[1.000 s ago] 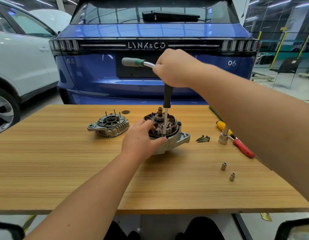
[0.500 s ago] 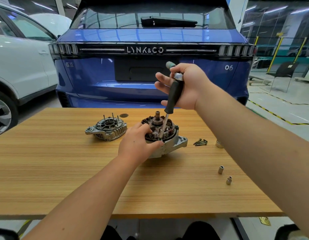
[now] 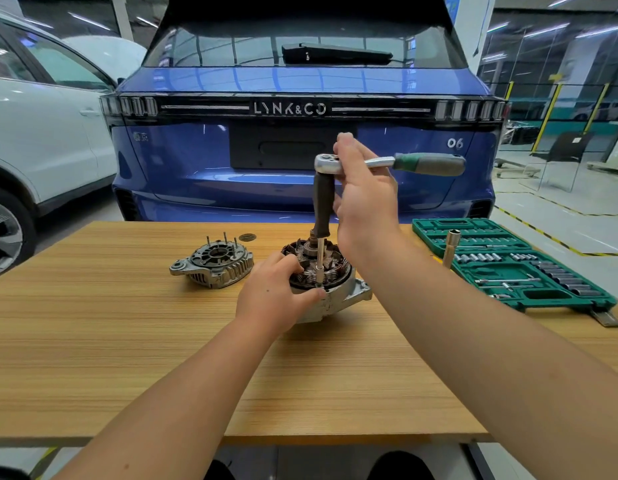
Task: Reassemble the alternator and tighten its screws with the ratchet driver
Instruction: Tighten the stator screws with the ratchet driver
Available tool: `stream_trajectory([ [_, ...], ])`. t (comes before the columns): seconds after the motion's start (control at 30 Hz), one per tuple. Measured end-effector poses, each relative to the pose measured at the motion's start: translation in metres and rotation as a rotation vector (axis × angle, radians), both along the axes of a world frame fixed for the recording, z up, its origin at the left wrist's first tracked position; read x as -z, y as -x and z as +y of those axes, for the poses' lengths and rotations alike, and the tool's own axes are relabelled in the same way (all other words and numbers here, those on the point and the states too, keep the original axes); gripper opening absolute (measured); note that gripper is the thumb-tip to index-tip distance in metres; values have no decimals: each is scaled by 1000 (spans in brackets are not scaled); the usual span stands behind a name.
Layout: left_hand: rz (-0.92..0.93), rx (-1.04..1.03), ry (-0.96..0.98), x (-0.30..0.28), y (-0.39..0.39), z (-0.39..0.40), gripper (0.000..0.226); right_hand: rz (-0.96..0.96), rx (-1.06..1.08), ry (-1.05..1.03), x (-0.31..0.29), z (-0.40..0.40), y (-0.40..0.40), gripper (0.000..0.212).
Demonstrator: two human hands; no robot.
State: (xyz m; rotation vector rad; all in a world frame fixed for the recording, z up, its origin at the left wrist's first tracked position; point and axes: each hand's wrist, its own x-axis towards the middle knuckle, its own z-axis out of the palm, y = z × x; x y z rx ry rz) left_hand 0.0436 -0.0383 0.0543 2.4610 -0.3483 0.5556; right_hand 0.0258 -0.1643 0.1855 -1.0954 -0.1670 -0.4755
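A screw on the near rim of the alternator body [image 3: 330,292], mid-table, looks to be getting tightened. The left hand [image 3: 273,296] curls round the body's left side, steadying it. The right hand [image 3: 364,199] grips the ratchet [image 3: 387,163] near its head, its long bit standing upright on the screw. The back cover [image 3: 214,263] lies apart, to the left, still to be fitted. Next move likely calls for swinging the handle while keeping the bit square
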Motion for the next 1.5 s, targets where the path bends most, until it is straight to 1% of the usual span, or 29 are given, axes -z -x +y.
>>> stream_trajectory([
  [0.13,7,-2,9,-1,2,0,44,-306,283,419,14,1,0,16],
  [0.23,-4,-9,-8,-1,3,-1,43,-433,424,733,18,-7,-4,26],
  [0.3,-11,-15,-15,0,3,-1,43,-540,511,942,15,-13,-7,26],
  [0.37,-14,-19,-15,0,3,-1,43,-600,559,1164,8,-14,-7,29],
  [0.47,-14,-22,-13,-1,3,-2,42,-522,535,1454,-4,-12,-8,50],
  [0.53,-18,-27,-9,0,4,-3,43,-476,516,1545,-12,-12,-9,50],
  [0.7,4,-34,-15,0,3,-4,45,-368,436,1631,-30,-12,-15,35],
  [0.73,5,-33,-18,0,3,-4,45,-341,412,1634,-34,-11,-15,35],
  [0.8,3,-31,-18,0,2,-4,44,-260,381,1647,-43,-8,-16,41],
  [0.87,3,-24,-9,1,2,-4,42,-132,384,1667,-52,-6,-17,42],
  [0.93,3,-22,-8,2,2,-4,41,11,336,1622,-60,-5,-18,34],
  [0.97,3,-23,-11,2,2,-4,42,79,267,1545,-63,-5,-17,29],
  [1.03,8,-21,-19,2,1,-4,42,225,82,1257,-68,-5,-13,22],
  [1.1,14,-17,-19,2,0,-3,40,375,-107,887,-69,-6,-8,17],
  [1.17,12,-14,-13,2,-1,-2,40,461,-269,569,-64,-9,-5,13],
  [1.2,8,-12,-10,2,-1,-2,40,472,-332,453,-60,-11,-6,11],
  [1.27,4,-6,-6,1,-1,-2,40,457,-395,294,-48,-15,-10,12],
  [1.4,8,5,-1,1,-2,-1,40,360,-340,-104,-27,-11,-17,19],
  [1.43,11,5,-2,1,-3,-1,40,313,-319,-171,-23,-11,-16,18],
  [1.47,13,4,-3,1,-3,0,41,254,-299,-195,-19,-12,-16,14],
  [1.5,14,4,-5,1,-3,0,42,190,-276,-176,-15,-13,-16,8],
])
